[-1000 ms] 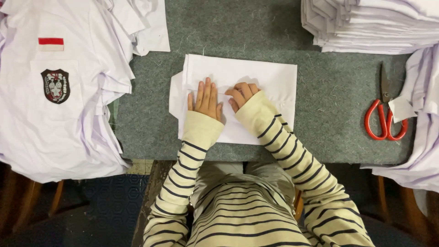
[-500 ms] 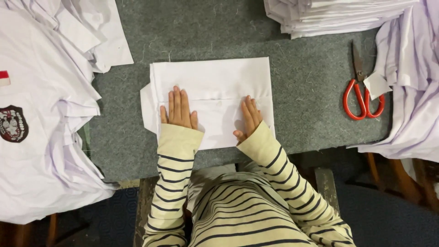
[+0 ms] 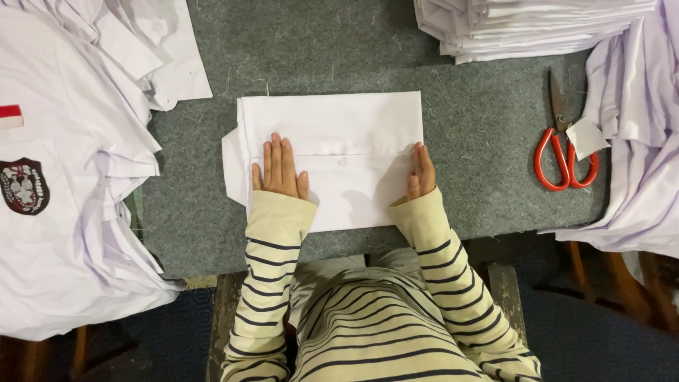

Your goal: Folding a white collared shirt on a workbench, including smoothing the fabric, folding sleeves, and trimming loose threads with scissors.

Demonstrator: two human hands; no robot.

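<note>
At the centre of the grey felt-covered table point(image 3: 460, 127), a folded white cotton shirt point(image 3: 332, 127), lying flat as a neat rectangle with a small flap jutting out at its left edge. On its lower left part, the left hand point(image 3: 278, 170), spread flat, palm down, fingers straight and close together, gripping nothing. At the shirt's right edge, the right hand point(image 3: 421, 172), turned partly on its side, fingers extended along the fold; pressing rather than grasping, it seems, though the far side of the fingers is hidden. Both wrists covered by cream sleeves with dark stripes point(image 3: 272, 255).

To the left, a loose heap of white shirts point(image 3: 64, 269), the top one bearing a dark shield-shaped badge point(image 3: 23, 185) and a small red-and-white patch point(image 3: 10, 115). At the top right, a tidy stack of folded white shirts point(image 3: 523, 25). Right of the folded shirt and well apart from it, red-handled steel scissors point(image 3: 562, 152), closed, blades pointing away, beside more white cloth point(image 3: 636, 163) draped over the table's right side.
</note>
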